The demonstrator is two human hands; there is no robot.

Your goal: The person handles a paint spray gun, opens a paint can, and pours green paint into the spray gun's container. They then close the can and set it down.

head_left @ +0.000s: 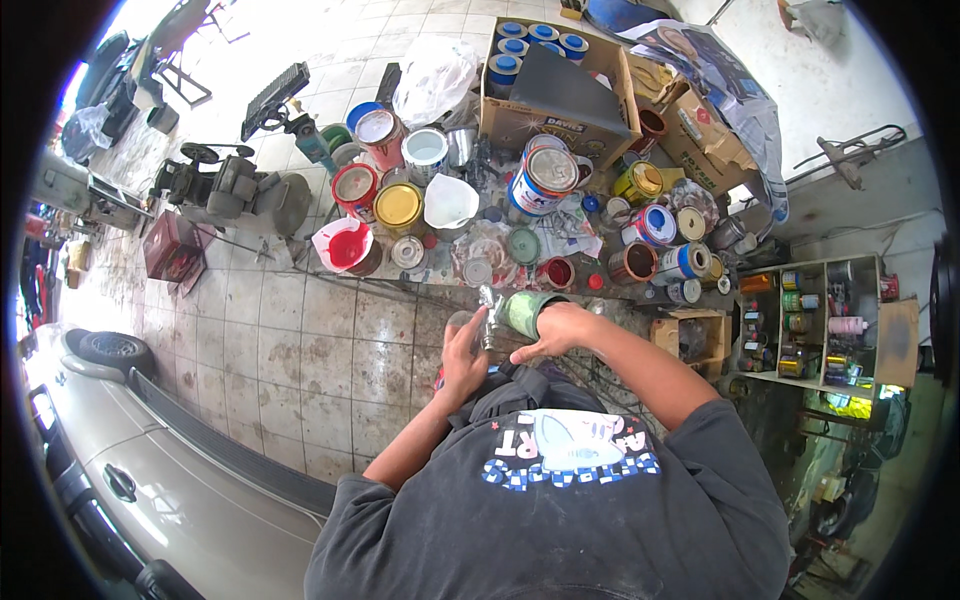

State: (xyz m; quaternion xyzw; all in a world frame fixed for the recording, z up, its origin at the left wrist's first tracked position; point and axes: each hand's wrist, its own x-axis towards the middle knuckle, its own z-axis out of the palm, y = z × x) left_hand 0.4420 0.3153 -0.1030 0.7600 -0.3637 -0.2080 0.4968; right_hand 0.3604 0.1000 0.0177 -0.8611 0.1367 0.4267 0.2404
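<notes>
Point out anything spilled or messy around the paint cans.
The bench under the open paint cans is smeared with dried paint, with crumpled paper among them. The tiled floor is stained. Both hands hold a spray gun.

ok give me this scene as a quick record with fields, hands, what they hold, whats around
left hand: left hand against a metal spray gun, grip not clear
right hand: right hand beside the gun's green cup, touching it
bench: work surface crowded with paint cans, one open with red paint
behind: cardboard box of blue-lidded cans
right side: shelf unit of small cans
lower left: car
</notes>
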